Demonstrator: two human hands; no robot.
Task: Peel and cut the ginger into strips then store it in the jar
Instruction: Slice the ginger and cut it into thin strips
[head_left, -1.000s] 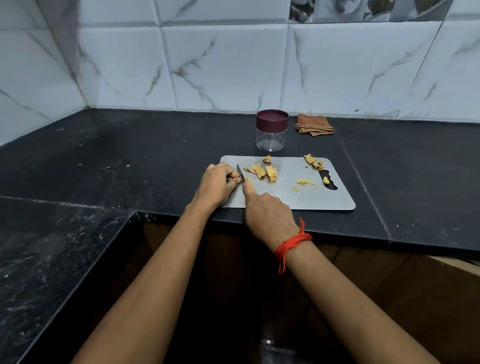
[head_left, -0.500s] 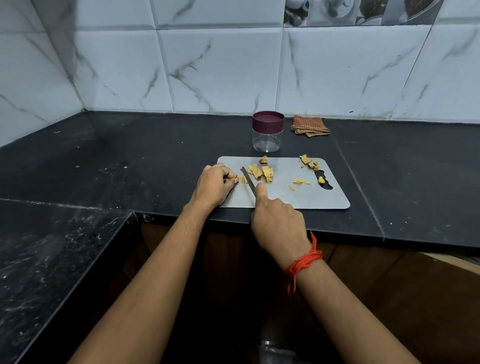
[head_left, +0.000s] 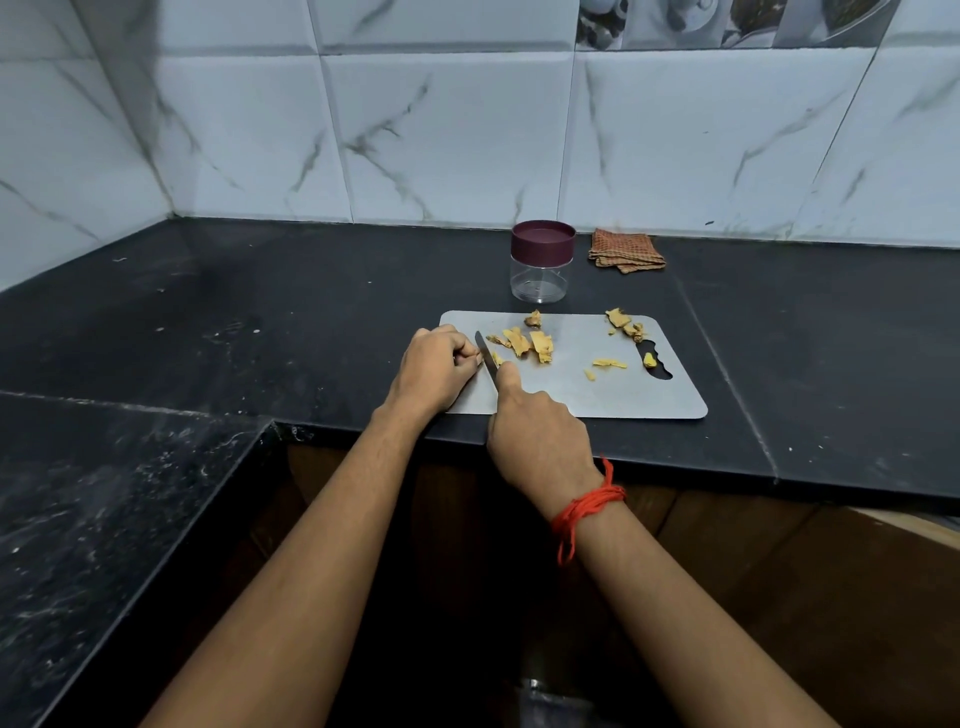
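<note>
Knife (head_left: 485, 358) edged left, ginger slices (head_left: 524, 343) just beyond right hand (head_left: 535, 431)'s grip

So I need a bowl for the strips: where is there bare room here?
Bare counter lies left of the cutting board, toward the corner, and right of it, in front of the folded cloth. The board's near right part is bare. Crowded: its left, with left hand, right hand, knife, ginger pieces.

Dim, cool, even light, soft shadows, wide-angle edge distortion
</note>
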